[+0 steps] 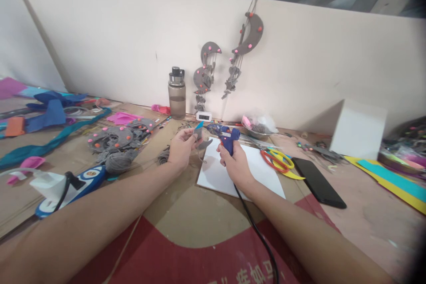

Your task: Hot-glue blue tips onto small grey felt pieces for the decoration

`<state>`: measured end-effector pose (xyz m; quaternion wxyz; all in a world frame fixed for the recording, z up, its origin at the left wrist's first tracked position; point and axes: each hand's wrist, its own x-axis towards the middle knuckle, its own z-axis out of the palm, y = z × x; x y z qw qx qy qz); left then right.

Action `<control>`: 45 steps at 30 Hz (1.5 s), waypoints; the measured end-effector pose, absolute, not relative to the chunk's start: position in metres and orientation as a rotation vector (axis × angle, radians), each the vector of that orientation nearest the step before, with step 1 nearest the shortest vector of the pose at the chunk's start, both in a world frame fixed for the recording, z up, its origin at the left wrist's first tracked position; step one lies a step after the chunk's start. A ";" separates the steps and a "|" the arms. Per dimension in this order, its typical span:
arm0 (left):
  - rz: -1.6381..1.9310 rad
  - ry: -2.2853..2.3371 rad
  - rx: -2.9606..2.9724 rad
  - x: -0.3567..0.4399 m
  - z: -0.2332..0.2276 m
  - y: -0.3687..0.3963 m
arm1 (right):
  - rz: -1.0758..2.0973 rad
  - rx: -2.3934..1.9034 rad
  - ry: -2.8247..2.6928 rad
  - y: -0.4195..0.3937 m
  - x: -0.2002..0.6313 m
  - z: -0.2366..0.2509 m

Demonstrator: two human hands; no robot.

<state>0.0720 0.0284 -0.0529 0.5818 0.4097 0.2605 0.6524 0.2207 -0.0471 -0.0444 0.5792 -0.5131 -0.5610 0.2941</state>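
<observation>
My right hand (237, 166) is wrapped round the handle of a blue hot glue gun (227, 138), its nozzle pointing left. A black cord (258, 230) runs from the handle down toward me. Between the fingers of my left hand (182, 145) is a small grey felt piece (199, 133) with a blue bit at its top, close to the nozzle. Grey yarn hangs from it. Behind my fingers lies a dark grey curved felt piece (203, 144), over the edge of a white board (216, 173) on the cardboard.
Red- and yellow-handled scissors (274, 162) and a black phone (319, 183) lie to the right. A water bottle (177, 95) stands by the wall, near a small digital display (204, 117). Leftward are grey felt moons (111, 137), yarn (117, 162) and a power strip (71, 191). Moon hangings (254, 33) hang behind.
</observation>
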 end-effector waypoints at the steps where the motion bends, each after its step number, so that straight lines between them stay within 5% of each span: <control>1: 1.519 0.605 0.950 0.072 -0.052 0.028 | 0.696 -1.198 -1.293 -0.047 0.221 -0.044; 10: 1.522 0.613 0.912 0.071 -0.054 0.031 | 0.733 -1.380 -1.227 -0.029 0.245 -0.033; 23: 1.565 0.667 1.206 0.068 -0.040 0.028 | -0.193 -2.034 -1.731 -0.049 0.255 0.004; 28: 1.663 0.659 1.484 0.066 -0.031 0.026 | 0.160 -1.344 -1.680 -0.052 0.205 0.013; 33: 1.710 0.687 1.701 0.059 -0.024 0.021 | 0.689 -1.107 -1.413 -0.039 0.164 0.005; 45: 1.499 0.544 1.276 0.073 -0.014 0.005 | 0.485 -1.018 -1.349 -0.032 0.178 -0.005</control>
